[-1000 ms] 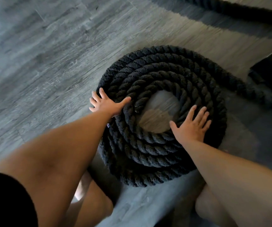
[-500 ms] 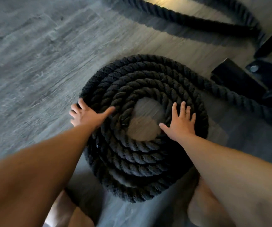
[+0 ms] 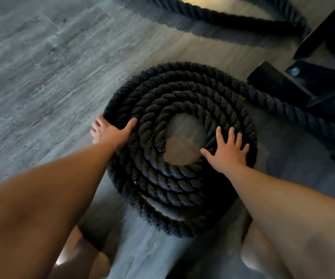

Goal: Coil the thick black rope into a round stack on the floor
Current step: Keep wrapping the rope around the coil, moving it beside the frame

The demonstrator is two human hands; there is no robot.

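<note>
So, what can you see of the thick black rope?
The thick black rope looks like coarse twisted fibre. Most lies coiled in a round stack on the grey plank floor, several rings wide, more than one layer high, bare floor showing in its centre. A free length leaves at the far right, past a black metal frame. The left hand rests on its left edge, the right hand flat on top.

Thick black rope [image 3: 179,184] coiled in round stack, center of frame, on grey wood-look floor [image 3: 41,81]. Left hand [image 3: 110,132] flat w/ thumb out, on coil's left outer edge. Right hand [image 3: 228,153] spread flat on coil top, right of center hole. Loose rope runs to right & upper frame; black metal frame [image 3: 311,85] at right.
</note>
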